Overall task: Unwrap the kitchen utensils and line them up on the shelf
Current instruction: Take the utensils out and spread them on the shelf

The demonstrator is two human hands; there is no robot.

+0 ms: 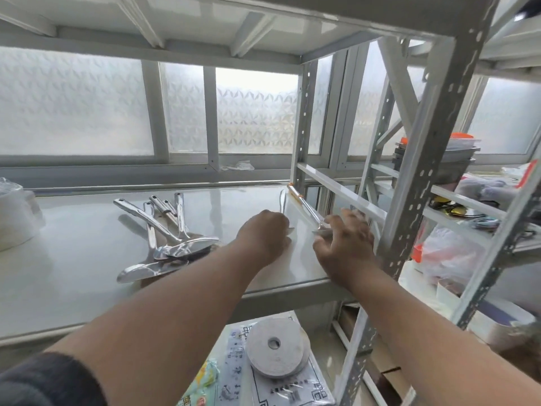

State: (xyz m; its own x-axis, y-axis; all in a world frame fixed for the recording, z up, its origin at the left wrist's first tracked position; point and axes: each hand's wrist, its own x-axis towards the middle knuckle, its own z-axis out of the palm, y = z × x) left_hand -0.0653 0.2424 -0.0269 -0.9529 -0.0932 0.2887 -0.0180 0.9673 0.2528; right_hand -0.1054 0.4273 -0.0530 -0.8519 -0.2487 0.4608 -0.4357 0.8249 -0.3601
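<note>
Nearest the camera: both forearms reach in over the shelf (87,259) front edge, w/ a grey roll (275,348) on the level below.

Left hand (265,234) is curled over the head end of one utensil, whose handle (282,199) sticks out beyond the knuckles toward the window; fingers look closed on it, though the grip itself is hidden under the hand. Right hand (344,240) is half open, fingers cupped around the head of a second utensil (304,208) lying along the shelf's right edge, beside the rack post (304,124); whether it pinches or just touches, can't tell.

Left of the left hand, well apart, a pile (167,235) of bare spatulas and ladles lies crossed, not in a row. No wrap visible on them.

Judged step: setting these two down parallel at the post end. To do it well: keep handles pointing to the window, heads at the shelf front, a small gap between, no overlap. Steel on a glossy shelf prob. slides easily, so lower flat & let go gently. Then bring pile items over 1 at a time, same direction.
</note>
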